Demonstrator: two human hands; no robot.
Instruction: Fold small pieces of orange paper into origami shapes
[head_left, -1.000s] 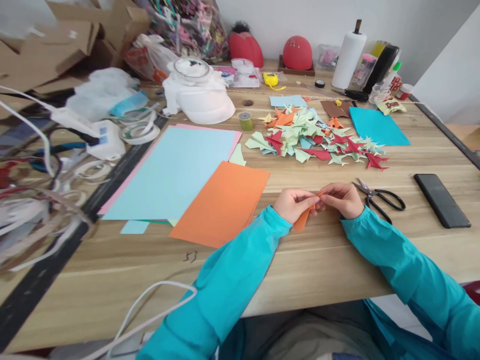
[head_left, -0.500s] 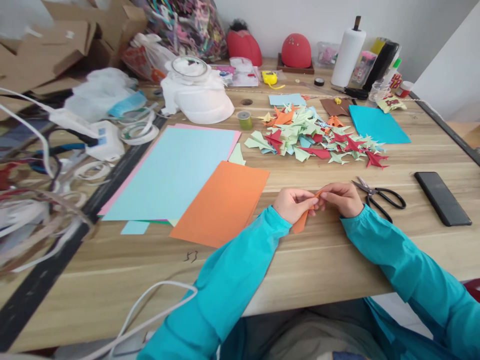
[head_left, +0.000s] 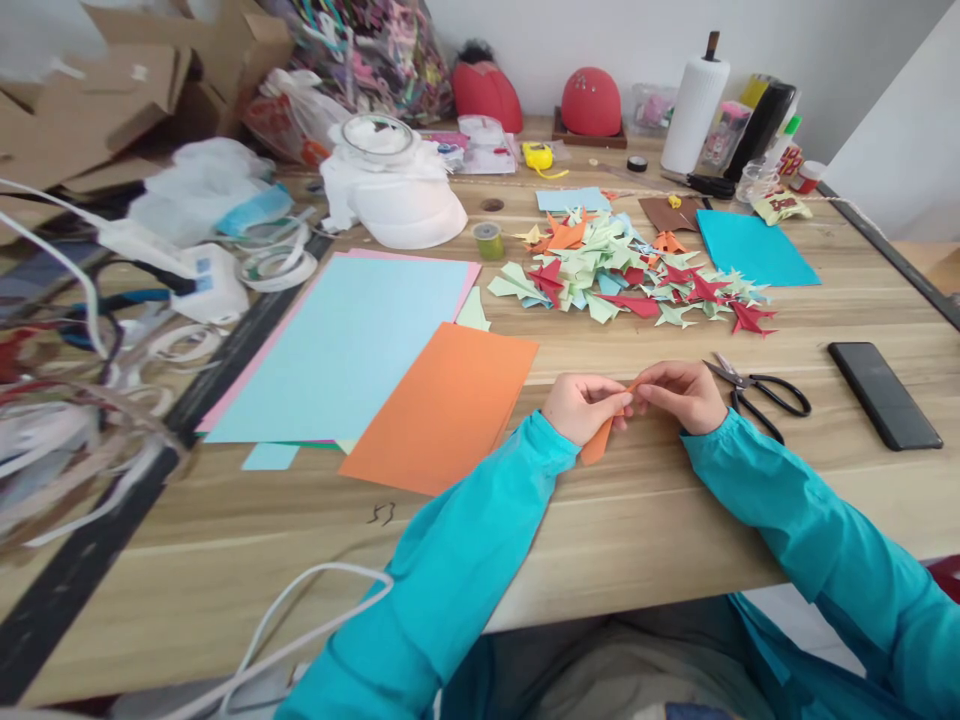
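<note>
A small folded piece of orange paper (head_left: 598,442) is pinched between my two hands, its lower end slanting down to the left. My left hand (head_left: 583,406) is closed on it, thumb pressed against the fingers. The fingertips of my right hand (head_left: 681,394) grip its upper tip and almost meet the left ones. To the right of that hand lie black-handled scissors (head_left: 757,390), slightly spread. Sheets of orange paper (head_left: 442,410) rest left of my hands, over a stack topped by light blue paper (head_left: 352,340). Beyond my hands is a heap of folded paper pieces (head_left: 600,265) in green, red and orange.
A black phone (head_left: 885,395) lies at the right. A bright blue sheet (head_left: 759,248), a green spool (head_left: 489,241) and a yellow tape measure (head_left: 538,156) sit farther back. Tangled cords and a power strip (head_left: 210,285) crowd the left. A white cable (head_left: 315,575) crosses the near edge.
The orange paper's lower end has tilted slightly to the left. Both hands keep their pinch in nearly the same place.
</note>
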